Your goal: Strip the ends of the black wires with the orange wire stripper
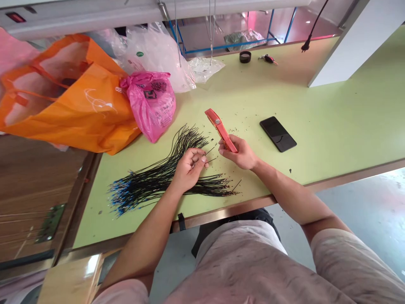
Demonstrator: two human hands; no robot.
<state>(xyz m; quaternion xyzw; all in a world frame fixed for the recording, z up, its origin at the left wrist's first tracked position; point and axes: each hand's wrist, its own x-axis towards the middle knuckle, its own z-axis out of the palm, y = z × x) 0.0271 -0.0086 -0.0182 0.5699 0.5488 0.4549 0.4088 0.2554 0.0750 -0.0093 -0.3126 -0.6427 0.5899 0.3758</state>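
My left hand (190, 169) is closed, with thin black wires (210, 161) pinched between thumb and fingers, their ends pointing right. Under and around it lies a large bundle of black wires (158, 173), split into two fans, with blue tips (122, 194) gathered at the left end. My right hand (238, 153) is wrapped around a red hand tool (221, 128), which looks like a wire stripper. The tool points up and away to the left, apart from the wires. Its jaw detail is too small to tell.
A black phone (278, 134) lies right of my right hand. An orange bag (91, 101), a pink plastic bag (153, 105) and clear plastic bags (155, 55) stand at back left. A black round cap (245, 57) and keys (268, 59) are at the back. Dark scraps dot the green table (332, 122).
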